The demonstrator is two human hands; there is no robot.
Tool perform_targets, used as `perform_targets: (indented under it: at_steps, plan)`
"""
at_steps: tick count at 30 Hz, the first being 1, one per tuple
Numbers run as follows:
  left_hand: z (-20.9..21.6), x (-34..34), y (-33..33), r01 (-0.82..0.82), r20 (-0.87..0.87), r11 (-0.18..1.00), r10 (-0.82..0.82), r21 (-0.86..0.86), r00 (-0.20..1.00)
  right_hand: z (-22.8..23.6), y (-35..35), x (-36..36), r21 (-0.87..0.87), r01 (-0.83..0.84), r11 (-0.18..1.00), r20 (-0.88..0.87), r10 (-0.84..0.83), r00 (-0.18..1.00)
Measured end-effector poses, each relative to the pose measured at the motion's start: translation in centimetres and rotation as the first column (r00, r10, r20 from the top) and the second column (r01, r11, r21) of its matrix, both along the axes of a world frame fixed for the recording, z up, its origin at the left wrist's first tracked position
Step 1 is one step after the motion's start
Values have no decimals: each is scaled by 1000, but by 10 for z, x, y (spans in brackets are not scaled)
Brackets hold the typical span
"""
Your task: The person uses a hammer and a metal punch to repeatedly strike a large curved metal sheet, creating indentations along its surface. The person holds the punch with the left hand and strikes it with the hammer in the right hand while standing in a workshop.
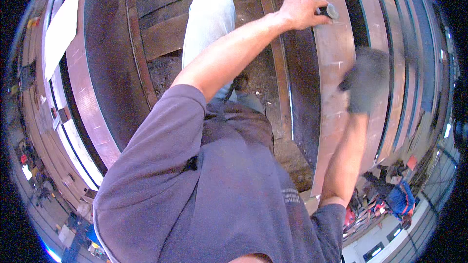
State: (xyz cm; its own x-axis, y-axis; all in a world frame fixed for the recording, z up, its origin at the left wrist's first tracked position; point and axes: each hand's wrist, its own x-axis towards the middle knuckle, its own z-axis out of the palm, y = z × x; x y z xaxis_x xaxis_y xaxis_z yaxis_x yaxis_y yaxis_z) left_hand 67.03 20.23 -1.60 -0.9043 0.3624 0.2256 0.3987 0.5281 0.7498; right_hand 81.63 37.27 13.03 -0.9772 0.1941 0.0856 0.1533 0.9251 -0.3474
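One head view: over the long, flat, reddish-brown metal beam, the bare left hand clamps a short black cylinder with round grey end. Over the beam's right edge, the dark-gloved right hand is blurred; its grip I cannot tell. Fast, inexact movement could strike the uncovered hand.

The bright, grainy view bows toward its dark rim, the right hand blurred.

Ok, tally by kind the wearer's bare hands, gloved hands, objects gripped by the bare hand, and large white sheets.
Bare left hand: 1
Gloved right hand, blurred: 1
Dark object with grey round end, gripped: 1
Large white sheet: 1
Total: 4
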Motion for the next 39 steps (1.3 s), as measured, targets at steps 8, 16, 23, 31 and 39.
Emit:
perform_targets:
  at_steps: [8,16,23,31,39]
  plan:
    - [-20,-32,-2,-225,154,916,183,331,971,-45,-9,92,-793,411,451,290,-313,904]
    - [-7,-19,-1,-171,339,808,-38,564,940,-67,-2,160,-796,548,256,335,-568,752]
    - [-4,-14,-2,-100,251,861,-33,499,967,-78,4,166,-822,523,226,310,-592,744]
    - [28,10,16,34,206,836,-175,548,963,-70,3,166,-744,598,298,368,-564,739]
    - [35,45,71,191,150,925,-251,329,956,-83,12,171,-799,520,303,309,-534,787]
